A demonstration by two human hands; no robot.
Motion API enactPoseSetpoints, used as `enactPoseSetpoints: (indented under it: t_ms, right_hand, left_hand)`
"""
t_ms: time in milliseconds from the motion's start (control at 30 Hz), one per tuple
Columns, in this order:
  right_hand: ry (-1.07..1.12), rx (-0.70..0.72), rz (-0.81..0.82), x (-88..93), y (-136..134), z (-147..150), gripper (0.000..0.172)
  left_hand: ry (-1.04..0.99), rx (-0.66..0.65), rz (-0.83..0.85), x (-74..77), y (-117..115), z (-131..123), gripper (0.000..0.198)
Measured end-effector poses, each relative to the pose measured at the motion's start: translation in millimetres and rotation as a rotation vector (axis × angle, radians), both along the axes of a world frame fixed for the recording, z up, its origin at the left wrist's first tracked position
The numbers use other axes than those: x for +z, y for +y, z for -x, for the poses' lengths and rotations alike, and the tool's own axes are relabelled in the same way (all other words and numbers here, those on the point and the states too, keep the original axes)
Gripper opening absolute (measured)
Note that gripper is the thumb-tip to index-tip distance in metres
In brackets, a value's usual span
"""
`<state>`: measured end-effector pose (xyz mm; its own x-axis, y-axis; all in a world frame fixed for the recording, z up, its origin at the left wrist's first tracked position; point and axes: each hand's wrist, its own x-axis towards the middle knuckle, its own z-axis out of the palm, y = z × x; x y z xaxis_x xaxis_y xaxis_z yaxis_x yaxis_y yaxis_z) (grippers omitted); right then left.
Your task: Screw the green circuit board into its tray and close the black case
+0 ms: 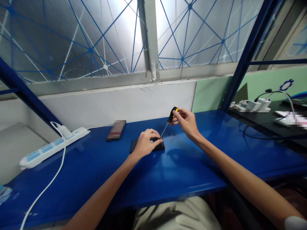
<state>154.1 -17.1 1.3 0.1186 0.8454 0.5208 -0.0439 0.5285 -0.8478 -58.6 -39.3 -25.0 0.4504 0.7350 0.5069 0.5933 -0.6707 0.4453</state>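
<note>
1. We see a blue bench [182, 166] set against a white wall under a window with blue line patterns.
2. A flat black device [158, 146] lies near the middle of the bench, closer to the back edge than the front.
3. Our left hand [145, 143] rests on top of the black device, fingers curled over it and pressing it down; the grip is closed onto the device.
4. Our right hand [186, 122] holds a small screwdriver [168, 123] by its black and yellow handle, pinched between thumb and fingertips, so that grip is narrow and closed on the handle.
5. The screwdriver is tilted, handle up and to the right, its thin shaft running down-left with the tip at the right end of the black device, just beside the left hand's fingers.
6. A few tiny dark specks [171, 134], possibly screws, lie on the bench just behind the device; they are too small to tell.
7. A blurred dark object [116, 130] lies near the back edge, left of the device.
8. A white power strip [54, 147] with a white cable sits toward the back left corner.
9. We can read no writing or brand on any of these things.
</note>
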Motion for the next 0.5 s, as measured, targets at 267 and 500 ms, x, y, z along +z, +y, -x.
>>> enactPoseSetpoints:
  t_ms: [267, 500]
  right_hand:
    - [-0.039, -0.035, -0.033, -1.6, 0.1, 0.6, 0.044]
    - [-0.013, -0.029, -0.076, -1.4, -2.5, 2.7, 0.042]
  left_hand:
    - [0.007, 0.025, 0.015, 4.7, -2.4, 0.8, 0.007]
    - [-0.012, 0.029, 0.004, 1.5, 0.0, 1.8, 0.006]
